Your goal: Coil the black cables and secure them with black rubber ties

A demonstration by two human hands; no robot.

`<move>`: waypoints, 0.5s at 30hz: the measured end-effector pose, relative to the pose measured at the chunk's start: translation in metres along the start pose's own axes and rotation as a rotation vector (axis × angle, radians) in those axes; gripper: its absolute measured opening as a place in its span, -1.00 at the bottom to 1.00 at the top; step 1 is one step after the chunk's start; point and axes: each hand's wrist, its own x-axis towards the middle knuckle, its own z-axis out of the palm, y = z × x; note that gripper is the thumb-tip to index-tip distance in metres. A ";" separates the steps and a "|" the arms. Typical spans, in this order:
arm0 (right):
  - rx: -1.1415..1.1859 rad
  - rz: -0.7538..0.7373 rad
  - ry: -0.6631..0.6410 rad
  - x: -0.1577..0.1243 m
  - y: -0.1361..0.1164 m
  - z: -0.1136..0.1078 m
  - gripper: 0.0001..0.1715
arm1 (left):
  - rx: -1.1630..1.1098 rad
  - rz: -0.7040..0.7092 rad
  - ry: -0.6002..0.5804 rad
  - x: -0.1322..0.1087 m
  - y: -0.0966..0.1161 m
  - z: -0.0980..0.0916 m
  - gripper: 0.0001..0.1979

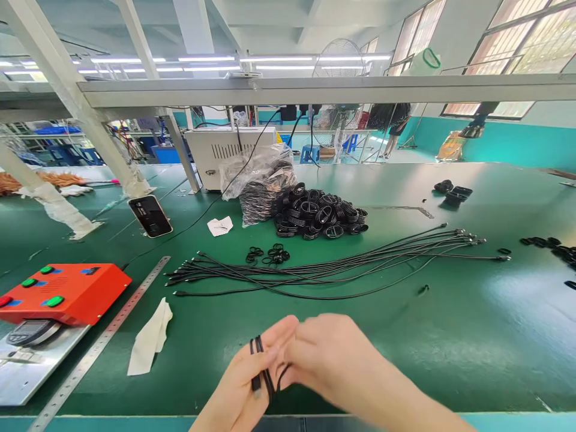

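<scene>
My left hand (245,375) is closed around a black cable (266,378) that is looped over its fingers, with a connector end showing near the palm. My right hand (326,354) meets it with fingers bent, gripping the same cable where a length of it curves between the two hands. The right fingertips are partly hidden. Beyond the hands, a bundle of straight black cables (315,277) with metal-tipped ends lies across the green table (360,348). Small black rings (275,255) lie just behind the bundle.
A heap of coiled black cables (319,213) sits by a clear plastic bag (265,186). To the left are an orange button box (67,291), a steel ruler (103,342), a paper scrap (150,336) and a phone (150,216). More black pieces (553,246) lie far right.
</scene>
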 end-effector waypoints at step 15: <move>0.071 0.287 -0.101 -0.038 0.004 0.062 -0.64 | -0.115 0.274 -0.131 -0.014 0.050 -0.022 -0.48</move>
